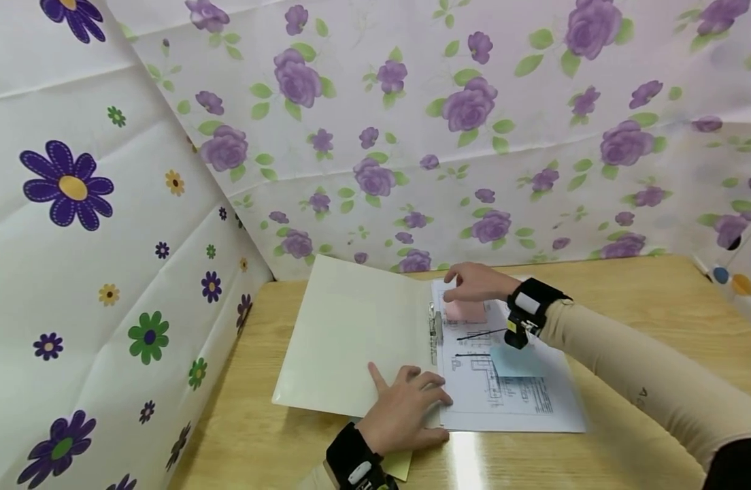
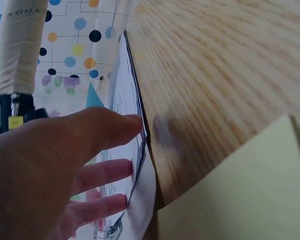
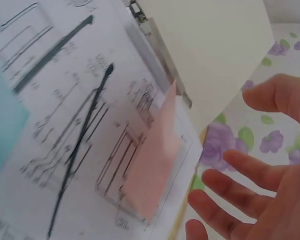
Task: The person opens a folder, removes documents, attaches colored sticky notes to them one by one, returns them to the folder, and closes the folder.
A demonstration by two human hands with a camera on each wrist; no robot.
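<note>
A cream clip folder [image 1: 363,333] lies opened on the table, its metal clip [image 1: 435,323] along the spine. Printed drawing sheets [image 1: 473,408] rest on its right side, with a pink sticky note [image 3: 155,170] near the top and a blue sticky note [image 1: 516,362] lower down. My left hand [image 1: 403,408] rests at the bottom of the spine, fingers spread over the sheets' left edge and thumb at the lower edge. Over the top of the sheets, beside the pink note, my right hand [image 1: 479,282] hovers with loosely spread fingers, holding nothing.
Yellow paper [image 2: 240,200] lies under my left wrist, partly hidden by the hand and folder. The wooden table [image 1: 645,320] ends against a flowered backdrop [image 1: 375,177], and another patterned sheet [image 1: 75,272] stands at the left.
</note>
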